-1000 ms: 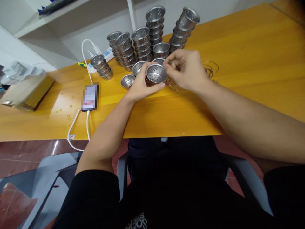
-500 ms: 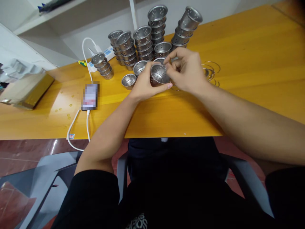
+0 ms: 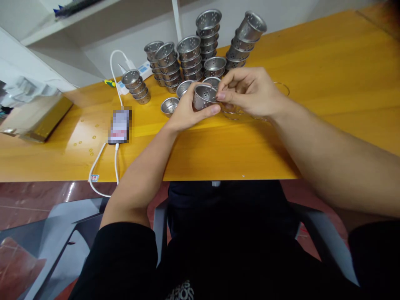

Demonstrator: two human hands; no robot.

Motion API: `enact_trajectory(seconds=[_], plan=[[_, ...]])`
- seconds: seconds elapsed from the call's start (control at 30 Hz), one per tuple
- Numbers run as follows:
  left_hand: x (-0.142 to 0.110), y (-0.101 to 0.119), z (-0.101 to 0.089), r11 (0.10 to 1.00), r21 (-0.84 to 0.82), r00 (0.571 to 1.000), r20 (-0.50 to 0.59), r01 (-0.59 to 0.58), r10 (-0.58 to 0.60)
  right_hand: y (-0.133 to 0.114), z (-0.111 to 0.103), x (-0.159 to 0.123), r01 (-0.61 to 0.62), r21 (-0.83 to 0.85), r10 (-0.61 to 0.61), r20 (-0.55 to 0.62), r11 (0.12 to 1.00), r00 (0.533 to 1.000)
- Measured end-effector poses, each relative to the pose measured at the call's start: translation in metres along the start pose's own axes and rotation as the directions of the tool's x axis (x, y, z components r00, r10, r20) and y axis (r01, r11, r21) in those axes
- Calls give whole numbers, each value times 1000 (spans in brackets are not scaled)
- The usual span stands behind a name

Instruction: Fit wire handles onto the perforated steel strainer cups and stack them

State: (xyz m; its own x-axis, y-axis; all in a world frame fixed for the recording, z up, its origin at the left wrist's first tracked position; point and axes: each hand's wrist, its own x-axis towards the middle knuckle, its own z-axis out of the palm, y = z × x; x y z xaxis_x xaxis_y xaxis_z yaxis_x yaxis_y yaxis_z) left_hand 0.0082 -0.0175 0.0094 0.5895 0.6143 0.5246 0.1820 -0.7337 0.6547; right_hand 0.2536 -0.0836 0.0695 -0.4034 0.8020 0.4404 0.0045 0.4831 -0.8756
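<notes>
My left hand (image 3: pixel 189 107) is wrapped round a perforated metal strainer cup (image 3: pixel 203 96), its mouth tilted up towards me. At the cup's right rim, the thumb and fingers of my right hand (image 3: pixel 246 91) are pinched together. A thin line like wire shows by those fingertips, but what they hold is too small to make out. Thin wire rings (image 3: pixel 233 114) lie on the table under my right hand, which partly covers them. Just left of my left hand stands a shallow metal cup (image 3: pixel 169 107), with another cup (image 3: pixel 183 88) behind it.
Tall stacks of perforated cups (image 3: pixel 189 52) stand at the back, and one stack (image 3: pixel 246 37) leans right. A shorter stack (image 3: pixel 137 86) is at left. A phone (image 3: pixel 119 127) with white cables (image 3: pixel 116 162) lies nearer me. A cardboard box (image 3: pixel 40 121) sits far left.
The held cup has tipped and shifted slightly left. My right hand has moved a little down and right, still pinching at the rim.
</notes>
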Motion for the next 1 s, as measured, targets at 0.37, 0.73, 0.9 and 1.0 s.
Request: enact_trajectory(seconds=[0.37, 0.73, 0.9, 1.0], plan=[[0, -6, -3, 989, 145, 1000, 12, 5, -7, 6, 1, 3, -14, -5, 14, 6, 1000, 1000], [-2, -7, -5, 991, 133, 1000, 18, -16, 14, 4, 2, 2, -10, 15, 9, 41, 1000, 999], [-2, -16, -5, 991, 132, 999, -34, -14, 19, 9, 2, 1, 127, -132, -144, -130, 983, 981], [-1, -20, -7, 992, 124, 998, -66, -12, 20, 11, 0, -1, 180, -333, -235, -134, 926, 963]])
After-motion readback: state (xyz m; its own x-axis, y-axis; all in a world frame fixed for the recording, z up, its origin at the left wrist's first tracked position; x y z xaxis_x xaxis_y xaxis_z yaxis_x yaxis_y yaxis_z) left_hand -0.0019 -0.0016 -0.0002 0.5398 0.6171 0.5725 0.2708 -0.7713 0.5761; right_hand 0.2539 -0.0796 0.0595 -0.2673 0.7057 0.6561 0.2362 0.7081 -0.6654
